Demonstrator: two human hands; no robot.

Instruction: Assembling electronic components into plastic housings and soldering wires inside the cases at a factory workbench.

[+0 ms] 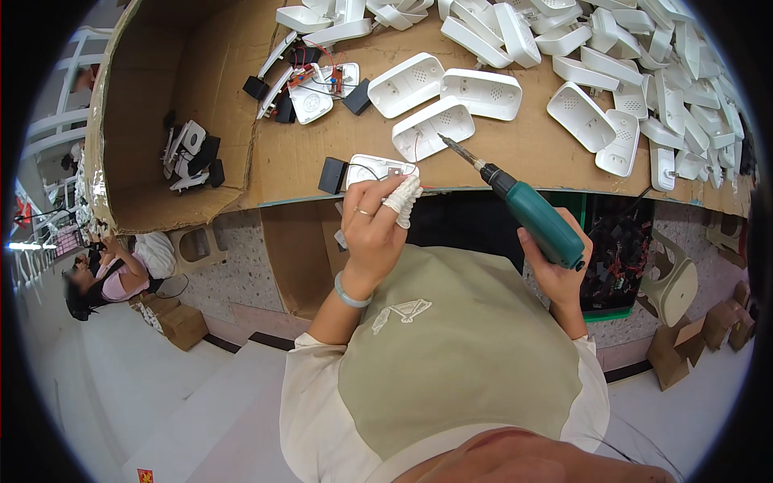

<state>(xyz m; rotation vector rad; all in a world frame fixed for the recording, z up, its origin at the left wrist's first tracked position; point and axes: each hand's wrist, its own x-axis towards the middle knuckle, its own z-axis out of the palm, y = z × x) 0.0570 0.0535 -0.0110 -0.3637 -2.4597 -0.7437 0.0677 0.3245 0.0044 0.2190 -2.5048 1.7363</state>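
Observation:
My left hand (373, 229), with white wrapping on a finger, a ring and a bracelet, grips a white plastic cover (362, 164) at the table's near edge. A small circuit board sits on the cover, and a wire runs to a black box-shaped part (331, 175) lying beside it. My right hand (558, 262) is closed round a green electric screwdriver (541, 219). Its bit points up and left, over the edge of an open white housing (433, 129); I cannot tell whether it touches. A thin red wire rises from the cover toward that housing.
Two more open housings (483, 92) lie just behind. A large pile of white housings (676, 88) covers the right side. Wired assemblies (310, 101) sit at the back left, beside a cardboard box (133, 161) on its side. Below right stands a crate of dark parts (616, 249).

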